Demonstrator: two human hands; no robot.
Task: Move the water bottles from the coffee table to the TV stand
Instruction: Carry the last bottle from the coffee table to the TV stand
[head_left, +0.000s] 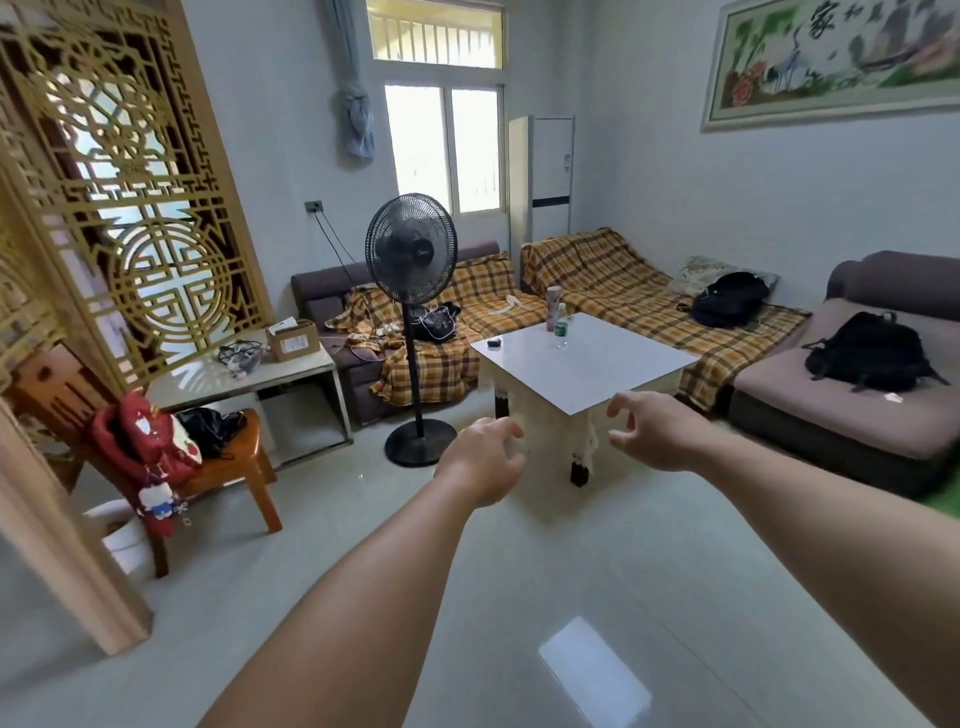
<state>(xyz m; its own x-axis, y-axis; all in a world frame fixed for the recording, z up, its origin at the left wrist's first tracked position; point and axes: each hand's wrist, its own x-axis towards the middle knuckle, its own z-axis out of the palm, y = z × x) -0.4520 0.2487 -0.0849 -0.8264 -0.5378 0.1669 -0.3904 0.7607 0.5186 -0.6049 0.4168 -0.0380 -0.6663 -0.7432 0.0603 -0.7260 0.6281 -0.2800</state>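
A white coffee table (613, 374) stands in the middle of the room. At its far corner stand a clear water bottle with a green label (561, 327) and a taller pink bottle (553, 307) right behind it. A small dark object (493, 342) lies on the table's left edge. My left hand (485, 457) and my right hand (654, 434) are stretched forward in the air before the table's near corner, fingers curled and apart, holding nothing. Both hands are well short of the bottles. No TV stand shows in this view.
A black standing fan (413, 322) is just left of the table. Sofas with plaid covers (613, 280) and two black backpacks (867, 353) wrap the far and right sides. A side table (291, 371) with a box and a wooden chair (228, 467) stand at the left.
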